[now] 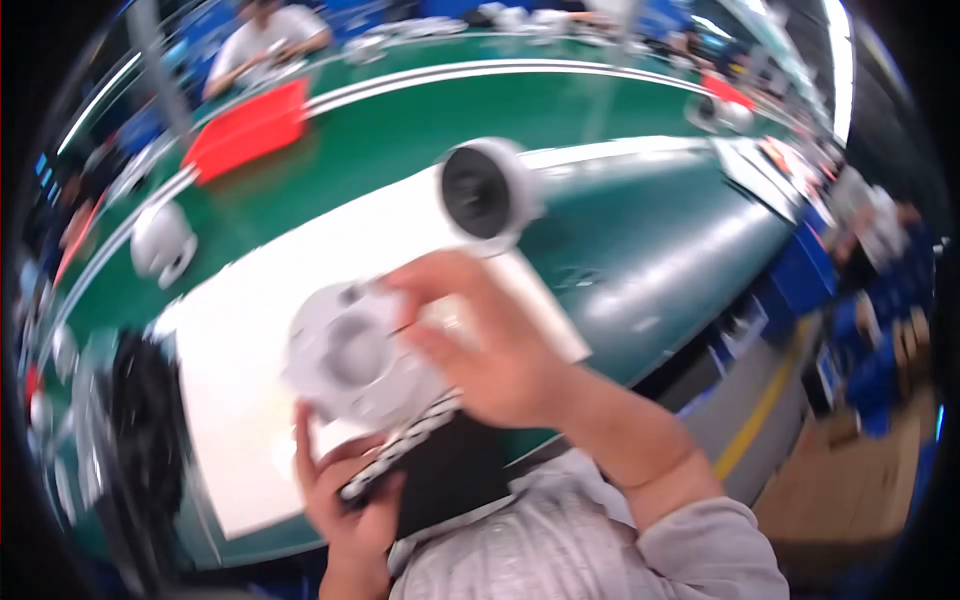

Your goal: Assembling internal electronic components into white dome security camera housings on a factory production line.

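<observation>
A pale round plastic base (350, 352) with a raised ring in its middle is tilted in front of me. My left hand (345, 500) grips it from below, fingers curled at its lower edge. A black-and-white patterned strip (405, 440) runs beside that hand; whether the hand also holds it, I cannot tell. My right hand (490, 345) is bent over the base's upper right edge, forefinger and thumb closed on the rim. Motion blurs the fingertips, so any small part there is hidden. Beyond the hands, a white camera-like housing (488, 190) with a black round face stands on the white mat (270, 290).
A white dome-like housing (162, 243) sits on the green bench (380, 140) at left. Black bagged material (145, 440) lies at the left edge. A red tray (250, 128) is at the far rail. People work across the bench; a cardboard box (850, 480) stands at lower right.
</observation>
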{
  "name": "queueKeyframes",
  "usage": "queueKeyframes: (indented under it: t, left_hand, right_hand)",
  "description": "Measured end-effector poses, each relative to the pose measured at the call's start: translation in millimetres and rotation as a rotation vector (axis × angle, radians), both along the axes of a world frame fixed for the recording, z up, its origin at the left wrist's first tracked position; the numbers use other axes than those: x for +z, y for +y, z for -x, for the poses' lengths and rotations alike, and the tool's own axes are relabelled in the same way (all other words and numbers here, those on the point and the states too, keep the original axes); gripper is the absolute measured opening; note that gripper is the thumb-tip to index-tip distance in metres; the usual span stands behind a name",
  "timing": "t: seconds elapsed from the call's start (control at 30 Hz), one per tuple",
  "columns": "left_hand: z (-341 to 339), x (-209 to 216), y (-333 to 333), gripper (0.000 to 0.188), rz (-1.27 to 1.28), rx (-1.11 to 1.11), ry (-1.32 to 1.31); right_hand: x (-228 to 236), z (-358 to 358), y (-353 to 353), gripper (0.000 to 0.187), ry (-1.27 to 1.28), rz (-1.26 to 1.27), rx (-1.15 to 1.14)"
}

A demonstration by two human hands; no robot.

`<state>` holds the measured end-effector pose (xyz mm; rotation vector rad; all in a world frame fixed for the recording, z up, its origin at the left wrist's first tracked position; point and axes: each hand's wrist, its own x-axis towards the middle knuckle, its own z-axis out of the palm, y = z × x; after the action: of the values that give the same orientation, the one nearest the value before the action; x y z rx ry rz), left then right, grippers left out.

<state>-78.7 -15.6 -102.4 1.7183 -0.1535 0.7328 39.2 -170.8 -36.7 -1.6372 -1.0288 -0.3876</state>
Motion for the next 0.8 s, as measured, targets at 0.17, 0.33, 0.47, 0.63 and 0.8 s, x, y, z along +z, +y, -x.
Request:
queueKeyframes:
  t: [0.17,0.33,0.47,0.63,0.8]
  left_hand:
    - [-0.8,3.2,4.4,0.030,-0.151,-0.076,-0.030]
    - [1.4,4.6,8.8,0.028,-0.127,-0.118,-0.036]
    - [-0.7,4.7,13.3,0.028,-0.122,-0.179,-0.041]
    - [-0.2,0.5,18.9,0.030,-0.058,-0.234,-0.021]
    - [-1.6,0.7,19.4,0.028,-0.046,-0.267,-0.053]
  right_hand:
    - [9.3,-5.3,23.1,0.035,-0.086,0.142,0.174]
    - [17.0,-13.2,41.1,0.035,-0.157,0.223,0.199]
    - [25.3,-16.8,57.2,0.037,-0.092,0.348,0.168]
    - [29.4,-18.9,59.0,0.038,0.118,0.383,0.247]
    - [31.3,-12.1,57.7,0.038,0.141,0.387,0.198]
